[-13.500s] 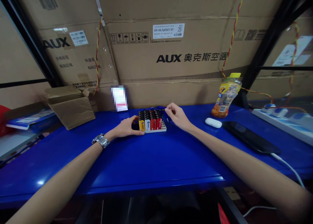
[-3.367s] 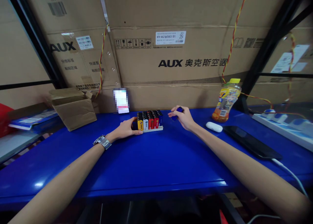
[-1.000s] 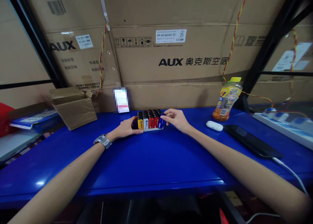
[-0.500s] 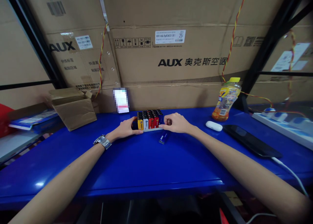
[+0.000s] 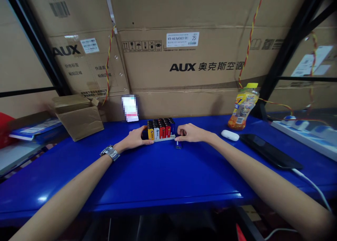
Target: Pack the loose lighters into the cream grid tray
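Observation:
Rows of lighters [image 5: 163, 130] in yellow, white, red and blue, with black tops, stand upright in a shallow pale tray [image 5: 164, 139] on the blue table. My left hand [image 5: 137, 136] grips the tray's left end, thumb along the front edge and fingers round the back. Just off the right end, my right hand [image 5: 190, 132] is closed on a dark blue lighter [image 5: 178, 145]. Its clear lower end points down towards the table, while my fingers hide its upper part. A metal watch [image 5: 110, 152] circles my left wrist.
An open cardboard box [image 5: 83, 120] stands at left, and a lit, blurred screen [image 5: 130, 108] leans behind the tray. To the right are a drink bottle [image 5: 243, 107], a white earphone case [image 5: 230, 135], a black phone [image 5: 271, 151] on a cable, and a power strip [image 5: 305, 139]. Large cartons [image 5: 200, 90] wall the back.
My right hand has shifted slightly right, and the blue lighter in it has swung from slanting to nearly upright. My left hand and the tray look unmoved.

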### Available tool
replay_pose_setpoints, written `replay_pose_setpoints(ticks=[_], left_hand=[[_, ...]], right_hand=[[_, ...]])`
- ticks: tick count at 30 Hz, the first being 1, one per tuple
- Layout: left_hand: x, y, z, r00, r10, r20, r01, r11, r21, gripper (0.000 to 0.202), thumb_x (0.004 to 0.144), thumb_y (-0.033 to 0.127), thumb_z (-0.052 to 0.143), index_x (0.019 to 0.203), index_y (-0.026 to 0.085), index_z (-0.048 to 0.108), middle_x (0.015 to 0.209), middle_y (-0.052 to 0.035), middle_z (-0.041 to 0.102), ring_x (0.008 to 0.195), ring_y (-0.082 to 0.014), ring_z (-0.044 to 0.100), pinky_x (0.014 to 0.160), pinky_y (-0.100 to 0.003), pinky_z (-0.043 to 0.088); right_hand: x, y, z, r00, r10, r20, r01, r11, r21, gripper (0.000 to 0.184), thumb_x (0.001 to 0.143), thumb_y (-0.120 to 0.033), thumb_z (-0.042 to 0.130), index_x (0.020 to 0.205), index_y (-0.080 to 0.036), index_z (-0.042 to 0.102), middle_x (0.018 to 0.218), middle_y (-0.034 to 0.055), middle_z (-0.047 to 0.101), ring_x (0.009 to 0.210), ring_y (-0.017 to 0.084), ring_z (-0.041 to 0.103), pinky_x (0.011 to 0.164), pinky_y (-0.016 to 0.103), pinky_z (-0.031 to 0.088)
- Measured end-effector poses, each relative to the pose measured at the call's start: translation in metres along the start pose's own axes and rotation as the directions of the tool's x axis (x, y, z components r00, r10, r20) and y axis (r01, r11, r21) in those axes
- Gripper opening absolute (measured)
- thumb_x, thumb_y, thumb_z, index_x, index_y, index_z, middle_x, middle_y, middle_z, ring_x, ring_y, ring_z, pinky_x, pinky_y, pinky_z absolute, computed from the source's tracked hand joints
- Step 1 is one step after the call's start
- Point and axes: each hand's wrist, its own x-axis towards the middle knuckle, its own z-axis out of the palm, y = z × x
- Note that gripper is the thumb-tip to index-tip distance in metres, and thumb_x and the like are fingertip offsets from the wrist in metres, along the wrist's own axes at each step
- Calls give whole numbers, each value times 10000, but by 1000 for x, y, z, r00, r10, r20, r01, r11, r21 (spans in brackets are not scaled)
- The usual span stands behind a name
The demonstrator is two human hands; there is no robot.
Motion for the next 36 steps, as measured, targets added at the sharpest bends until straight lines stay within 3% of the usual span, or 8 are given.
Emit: replay_pose_setpoints(ticks=[5,8,12,16,20,25,29,36], left_hand=[[0,0,0,1000,4,-5,-4,1000,0,919,657,686,601,1360,122,422,1244,-179,600,975,-332,598,778,-393,437],[1,-1,0,1000,2,-5,-2,1000,10,910,659,682,601,1363,134,421,1216,-171,616,950,-325,607,766,-391,440],[1,-1,1,1000,5,-11,-5,1000,24,900,661,675,594,1364,141,419,1222,-175,614,947,-328,612,760,-394,443],[-1,1,0,1000,-9,-7,9,1000,9,907,655,674,597,1357,127,428,1233,-182,610,974,-334,604,775,-397,441],[-1,2,-2,1000,-10,3,10,1000,2,927,655,686,589,1370,122,414,1257,-185,595,981,-333,597,774,-392,438],[0,-1,-2,1000,0,13,0,999,33,907,667,679,585,1376,140,410,1224,-175,615,948,-326,606,749,-383,432],[0,0,-1,1000,5,2,-5,1000,14,920,661,681,594,1376,132,409,1249,-172,602,944,-317,602,753,-375,431],[-1,1,-1,1000,9,-3,-9,1000,17,900,661,684,586,1369,154,416,1228,-163,612,940,-309,606,757,-382,447]], right_hand=[[0,10,3,998,-65,-23,63,995,-78,562,796,-653,540,1034,-153,635,1002,124,643,898,231,583,784,363,426],[0,12,2,995,-102,-9,101,993,-66,598,755,-674,579,1052,-157,628,1096,139,617,1019,268,557,878,407,414],[0,10,0,1000,-15,-28,15,1000,7,542,712,-624,657,979,-160,568,969,115,642,868,245,596,737,367,452],[-1,9,-1,992,53,-113,-24,969,246,454,725,-468,700,991,-195,453,771,33,644,681,189,613,612,319,452],[-2,9,-1,969,85,-231,35,881,472,277,827,-377,590,962,-216,410,605,-39,574,513,151,603,543,306,463],[1,2,0,899,109,-424,166,812,560,295,815,-385,615,937,-226,398,596,-53,542,564,169,651,575,320,494],[3,-4,5,890,92,-447,201,800,565,275,810,-342,629,952,-221,427,585,-55,520,623,181,665,613,326,506],[3,-11,7,877,-10,-481,180,934,310,272,782,-368,664,979,-201,577,927,54,633,732,153,579,665,323,486]])
